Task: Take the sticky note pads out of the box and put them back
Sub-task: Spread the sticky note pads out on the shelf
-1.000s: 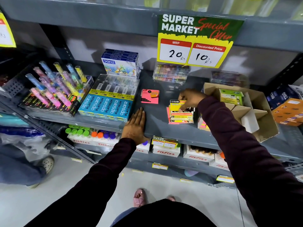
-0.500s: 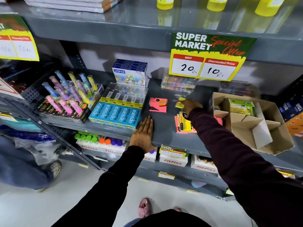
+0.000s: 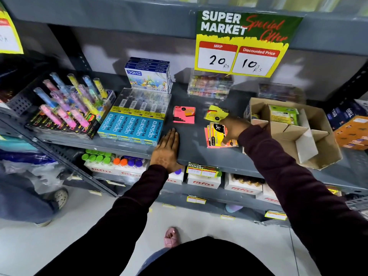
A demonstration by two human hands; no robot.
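A yellow pad [image 3: 216,114] is now seen lying alone on the shelf [image 3: 191,144], behind the stack [image 3: 218,135] and apart from it; half a second ago it was held at the fingertips of the right hand [image 3: 233,129], so it has evidently been set down or dropped there. The right hand has since been drawn back onto the stack, with the thumb at the near edge and the fingers over the far edge; whether the stack is gripped or only covered cannot be told. The left hand [image 3: 168,149] is still laid flat and empty, fingers extended, on the shelf front beside the pencil boxes [image 3: 131,128]. A pink pad [image 3: 184,114] lies by itself to the left of the yellow one. The box [image 3: 326,148] stands just right of the stack, its dividers exposed and a green packet [image 3: 283,114] in a rear compartment. The unloading appears largely done, with three groups of pads out on the shelf; the return to the box is judged to be the step about to begin.
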